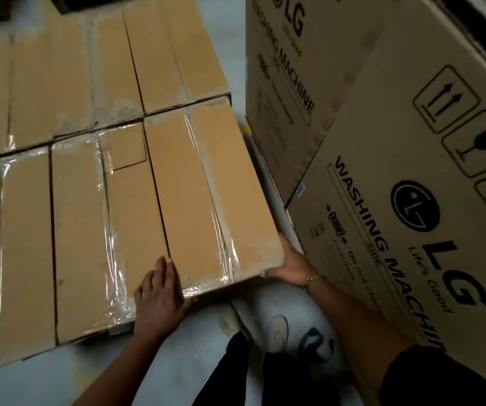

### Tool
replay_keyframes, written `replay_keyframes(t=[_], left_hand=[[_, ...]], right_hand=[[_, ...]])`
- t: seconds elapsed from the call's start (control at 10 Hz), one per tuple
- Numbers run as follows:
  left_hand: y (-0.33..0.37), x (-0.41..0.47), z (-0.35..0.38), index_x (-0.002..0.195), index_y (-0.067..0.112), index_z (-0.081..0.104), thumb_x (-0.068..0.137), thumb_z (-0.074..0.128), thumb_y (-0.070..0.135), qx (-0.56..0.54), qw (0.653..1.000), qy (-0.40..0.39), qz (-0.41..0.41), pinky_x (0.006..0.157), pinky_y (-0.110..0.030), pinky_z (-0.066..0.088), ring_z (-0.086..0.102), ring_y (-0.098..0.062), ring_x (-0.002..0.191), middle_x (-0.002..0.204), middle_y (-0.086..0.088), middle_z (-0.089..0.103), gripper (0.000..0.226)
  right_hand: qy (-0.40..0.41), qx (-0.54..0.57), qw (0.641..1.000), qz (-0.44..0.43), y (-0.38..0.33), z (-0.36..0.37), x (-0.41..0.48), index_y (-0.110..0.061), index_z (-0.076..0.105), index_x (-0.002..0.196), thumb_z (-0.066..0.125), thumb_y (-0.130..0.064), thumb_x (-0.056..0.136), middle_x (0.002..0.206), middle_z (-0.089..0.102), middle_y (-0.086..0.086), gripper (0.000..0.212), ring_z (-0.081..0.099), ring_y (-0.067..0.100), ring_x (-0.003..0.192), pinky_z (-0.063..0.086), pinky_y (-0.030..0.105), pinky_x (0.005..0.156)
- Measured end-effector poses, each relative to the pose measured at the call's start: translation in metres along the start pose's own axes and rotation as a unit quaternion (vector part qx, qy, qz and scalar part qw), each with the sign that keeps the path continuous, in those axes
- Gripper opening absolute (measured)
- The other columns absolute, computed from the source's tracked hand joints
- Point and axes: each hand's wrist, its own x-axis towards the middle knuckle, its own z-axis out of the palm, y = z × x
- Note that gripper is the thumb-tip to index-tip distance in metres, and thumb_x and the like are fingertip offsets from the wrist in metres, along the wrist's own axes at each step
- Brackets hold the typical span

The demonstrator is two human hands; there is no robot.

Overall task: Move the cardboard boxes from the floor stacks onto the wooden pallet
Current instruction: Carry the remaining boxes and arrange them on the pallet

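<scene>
Hands steady the taped box [206, 186]: left hand [159, 288] flat, right hand [291, 265] gripping its corner beside the washing-machine carton [411, 177], where knuckles could get pinched.

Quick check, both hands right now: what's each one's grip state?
Left hand: open, fingers flat against the cardboard box at its near left corner.
Right hand: closed around the same box's near right corner.

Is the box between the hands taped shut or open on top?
Shut: the box has its top flaps lying flat, and clear tape runs the length of the seam.
</scene>
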Motion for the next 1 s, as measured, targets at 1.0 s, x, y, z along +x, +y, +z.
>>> replay_keyframes(t=[1.0], left_hand=[[0.006,-0.042,-0.053,0.163,0.021,0.01,0.09,0.059,0.064,-0.058,0.993,-0.02,-0.104,0.121,-0.053,0.024,0.009,-0.029,0.155,0.171,-0.004,0.001,0.098]], right_hand=[[0.066,-0.084,0.993,-0.051,-0.033,-0.034,-0.02,-0.022,0.009,0.163,0.071,-0.047,0.092,0.168,0.018,0.008,0.098,0.028,0.035,0.15,0.032,0.047,0.117]])
